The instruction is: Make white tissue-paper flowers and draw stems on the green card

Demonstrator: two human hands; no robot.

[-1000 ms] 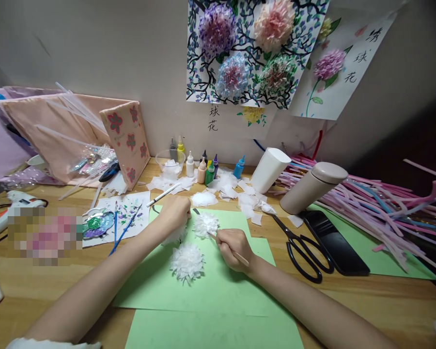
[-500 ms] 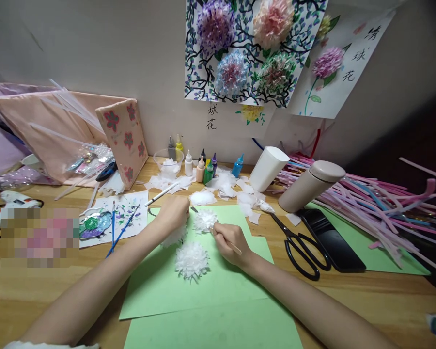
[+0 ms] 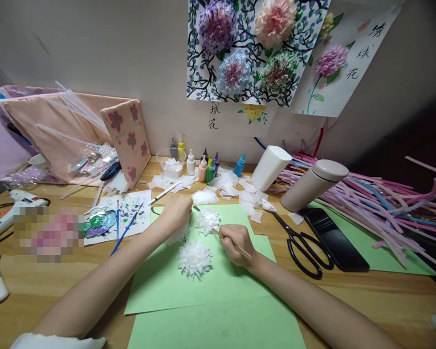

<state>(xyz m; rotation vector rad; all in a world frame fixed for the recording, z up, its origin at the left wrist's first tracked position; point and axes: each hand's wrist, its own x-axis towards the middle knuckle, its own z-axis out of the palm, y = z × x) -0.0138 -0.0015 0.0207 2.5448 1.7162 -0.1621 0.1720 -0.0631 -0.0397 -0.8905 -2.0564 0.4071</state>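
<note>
My right hand point(image 3: 236, 245) is closed around a thin wooden stick point(image 3: 244, 252). The stick's tip is at the right edge of the far white tissue-paper flower point(image 3: 208, 221). To the left of that flower, my left hand point(image 3: 179, 212) is closed, and its fingertips are turned away, so I cannot see what is in them. Partly covered by this hand is a second white flower point(image 3: 178, 236). A third white paper flower point(image 3: 194, 258) lies nearer to me on the green paper point(image 3: 236, 286), between my forearms.
Black scissors point(image 3: 305, 252) and a phone point(image 3: 336, 240) lie at the right, near a beige bottle point(image 3: 314, 186) and pipe cleaners point(image 3: 381, 208). Paint bottles point(image 3: 210, 169) and paper scraps point(image 3: 227, 182) are at the back. Brushes point(image 3: 127, 228) and a glue gun point(image 3: 18, 208) lie left.
My right hand has drawn back slightly to the right from the far flower, showing the stick's tip. My left hand stays closed beside the flowers. The whole view has shifted slightly.
</note>
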